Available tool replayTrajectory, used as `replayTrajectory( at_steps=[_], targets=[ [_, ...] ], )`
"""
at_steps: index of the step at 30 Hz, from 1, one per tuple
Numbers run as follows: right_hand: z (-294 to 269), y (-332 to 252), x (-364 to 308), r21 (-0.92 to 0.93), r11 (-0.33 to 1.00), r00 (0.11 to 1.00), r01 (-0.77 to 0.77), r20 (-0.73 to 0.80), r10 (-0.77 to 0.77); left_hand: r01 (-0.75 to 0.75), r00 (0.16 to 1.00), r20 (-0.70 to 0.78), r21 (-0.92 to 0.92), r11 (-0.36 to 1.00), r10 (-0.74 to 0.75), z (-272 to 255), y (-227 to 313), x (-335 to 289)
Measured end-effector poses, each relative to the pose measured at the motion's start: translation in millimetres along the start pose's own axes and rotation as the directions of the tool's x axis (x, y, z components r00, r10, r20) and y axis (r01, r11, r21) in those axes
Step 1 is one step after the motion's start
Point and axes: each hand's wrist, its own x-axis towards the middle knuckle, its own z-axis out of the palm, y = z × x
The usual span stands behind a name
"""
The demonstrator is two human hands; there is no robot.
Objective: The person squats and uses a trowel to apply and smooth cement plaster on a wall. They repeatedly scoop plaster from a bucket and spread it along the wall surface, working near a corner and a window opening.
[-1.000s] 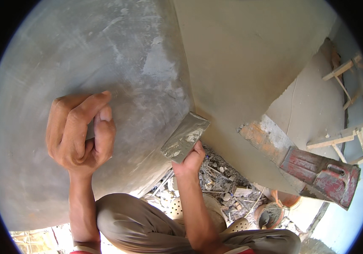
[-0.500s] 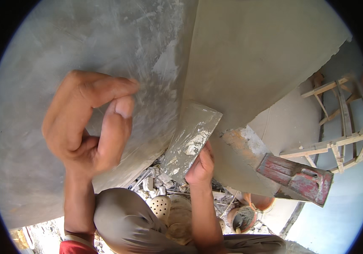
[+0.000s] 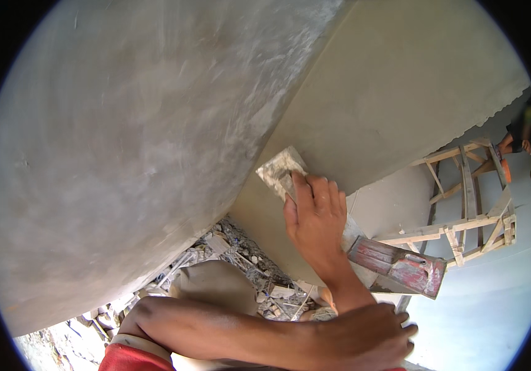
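trowel now higher up plastered wall

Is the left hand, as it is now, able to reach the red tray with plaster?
Probably yes. The left hand lies across the lower frame, just below the red tray; only the right forearm, whose right hand presses the trowel, stands partly between.
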Motion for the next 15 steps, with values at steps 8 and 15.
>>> replayTrajectory(
  at_steps=[8, 15],
  targets=[
    [38.0, 26.3, 33.8, -0.395, 0.880, 0.950, 0.264, -0.053, -0.309, 0.047, 0.993, -0.110, -0.014, 0.999, -0.048, 27.8, -17.0, -9.6],
    [47.5, 32.7, 43.0, -0.437, 0.866, 0.954, 0.244, -0.052, -0.295, 0.069, 0.994, -0.085, 0.043, 0.997, -0.066, 31.1, -16.9, -10.0]
  ],
)
